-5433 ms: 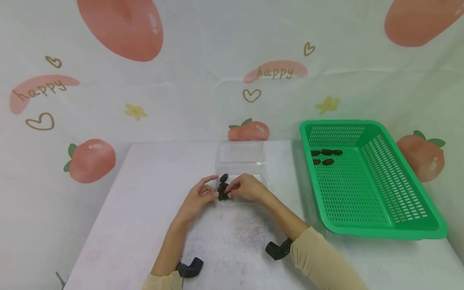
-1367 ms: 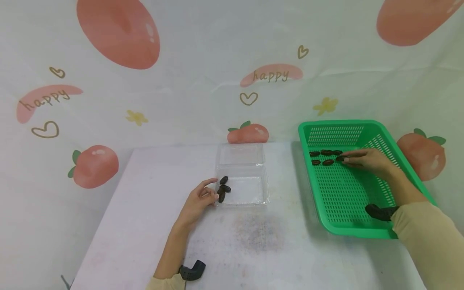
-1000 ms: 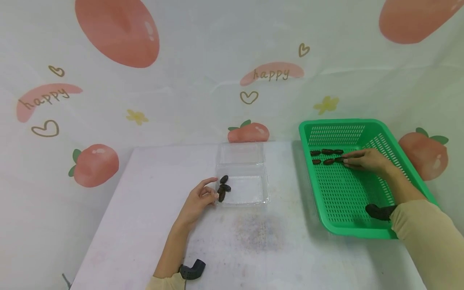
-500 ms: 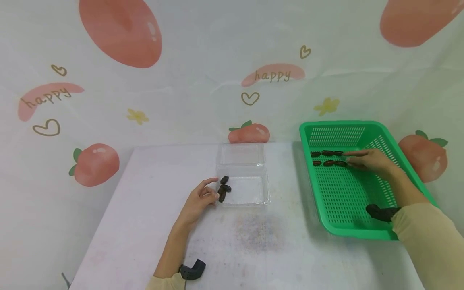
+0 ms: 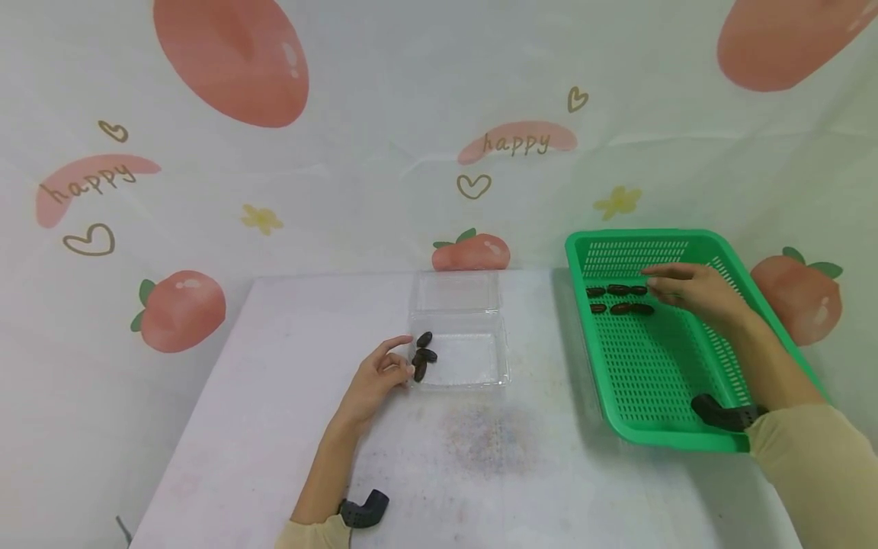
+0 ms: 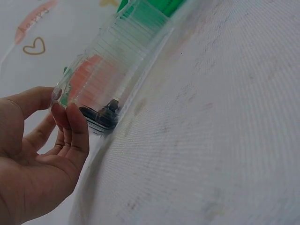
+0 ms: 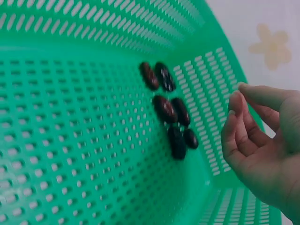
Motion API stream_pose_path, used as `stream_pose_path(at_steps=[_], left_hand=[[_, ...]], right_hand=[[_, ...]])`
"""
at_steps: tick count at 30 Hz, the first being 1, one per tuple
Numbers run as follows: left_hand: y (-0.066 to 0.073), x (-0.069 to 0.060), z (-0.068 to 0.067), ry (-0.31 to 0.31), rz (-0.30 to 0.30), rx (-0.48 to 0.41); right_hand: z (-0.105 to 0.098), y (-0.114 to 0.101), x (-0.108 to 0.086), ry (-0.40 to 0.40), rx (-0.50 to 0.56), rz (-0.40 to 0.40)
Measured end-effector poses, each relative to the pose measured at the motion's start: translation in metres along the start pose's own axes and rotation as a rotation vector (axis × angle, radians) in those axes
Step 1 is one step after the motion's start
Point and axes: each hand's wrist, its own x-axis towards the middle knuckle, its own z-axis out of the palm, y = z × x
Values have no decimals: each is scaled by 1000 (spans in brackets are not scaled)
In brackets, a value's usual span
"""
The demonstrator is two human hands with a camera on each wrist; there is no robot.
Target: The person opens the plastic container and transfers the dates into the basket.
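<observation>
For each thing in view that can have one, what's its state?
Clear box: lid open
Box fruits: clustered at one end
Green basket: upright, uncovered
Basket fruits: two rows of three
Left hand: pinching box edge
Right hand: over basket, holding nothing

Both the left sleeve [image 5: 315, 534] and the right sleeve [image 5: 816, 467] are plain beige, loose and matt; only a short stretch of the left one shows, while the right one shows far more of its length, puckering softly towards its edge. A black wrist fitting [image 5: 365, 510], bent like a pipe elbow and blunt at the end, has tiny dots on the part nearest the left sleeve; a second dark fitting [image 5: 723, 414] on the right is similarly curved, its surface perhaps dotted too, though too small to be sure; the left hand [image 5: 373, 377] and right hand [image 5: 703, 293] are bare.
</observation>
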Motion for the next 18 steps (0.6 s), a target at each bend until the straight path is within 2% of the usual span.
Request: stream_pose_path(at_steps=[8,13,18], left_hand=[[-2,0,-1,-5,4,0],[-2,0,-1,-10,3,-7],[-2,1,-1,-11,2,-10]], right_hand=[[24,-28,-6,44,186,-65],[43,-46,-8,33,178,-106],[62,-64,-10,16,180,-103]])
